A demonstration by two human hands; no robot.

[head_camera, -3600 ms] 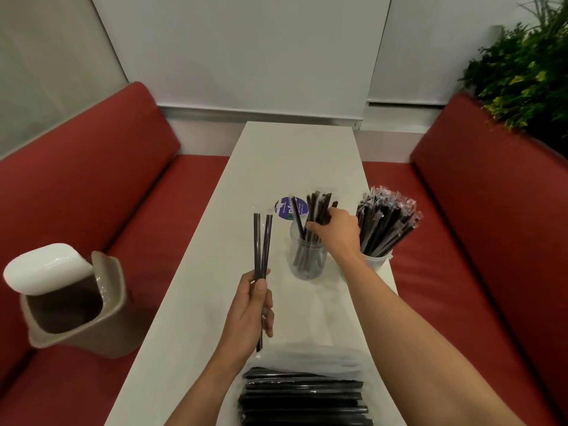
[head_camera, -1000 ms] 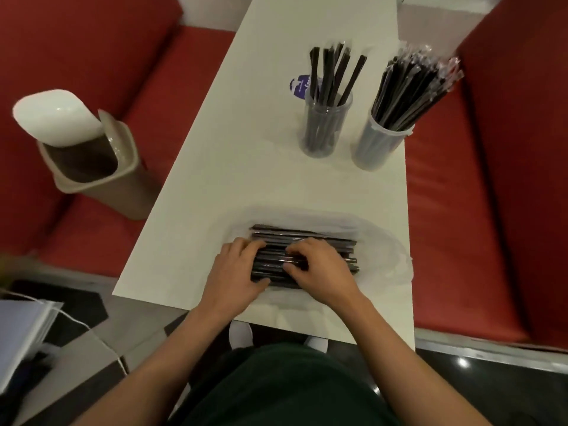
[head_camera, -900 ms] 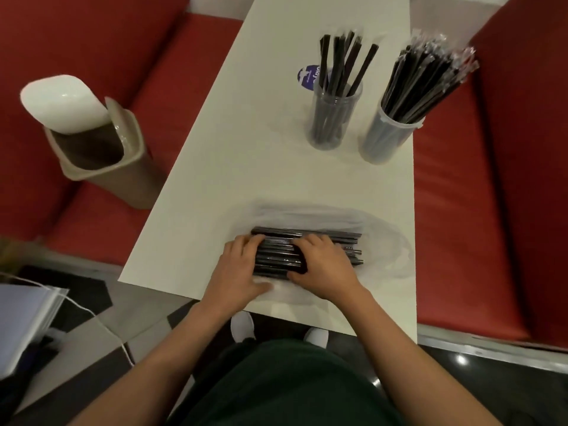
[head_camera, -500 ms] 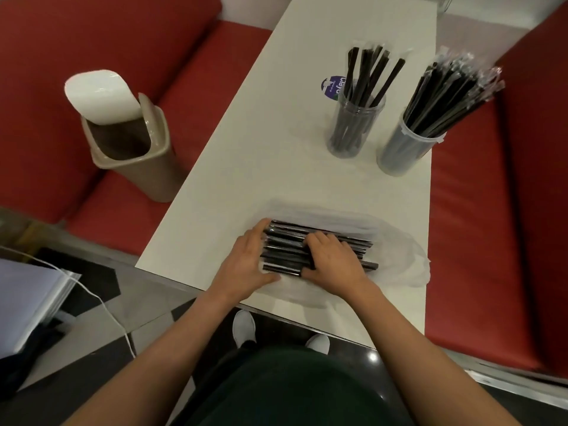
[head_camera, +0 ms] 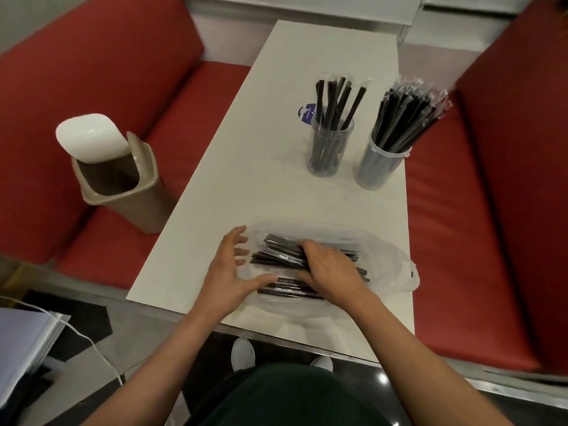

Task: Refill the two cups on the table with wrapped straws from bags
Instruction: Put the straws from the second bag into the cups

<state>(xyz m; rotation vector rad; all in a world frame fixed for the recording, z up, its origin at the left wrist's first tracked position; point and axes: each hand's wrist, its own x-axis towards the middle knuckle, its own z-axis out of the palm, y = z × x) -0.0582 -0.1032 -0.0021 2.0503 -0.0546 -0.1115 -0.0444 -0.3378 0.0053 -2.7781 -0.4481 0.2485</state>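
A clear plastic bag [head_camera: 390, 265] lies at the near end of the white table [head_camera: 246, 186], holding a pile of black wrapped straws [head_camera: 276, 256]. My right hand [head_camera: 330, 269] grips a bunch of these straws, fingers curled over the top of the pile. My left hand [head_camera: 229, 269] is spread at the pile's left end, its thumb touching the lower straws. Farther back stand two clear cups: the left cup [head_camera: 329, 149] holds several straws, the right cup [head_camera: 379, 167] is packed with them.
A tan swing-lid bin [head_camera: 120, 179] sits on the red bench [head_camera: 76, 87] to the left. Another red bench [head_camera: 491, 210] runs along the right. A round blue sticker [head_camera: 305, 113] lies behind the left cup. Papers and a white cable lie on the floor at lower left.
My left hand has drawn back from the pile and spread its fingers. My right hand has curled round a bunch of straws, separating them from the lower ones. The view has shifted.
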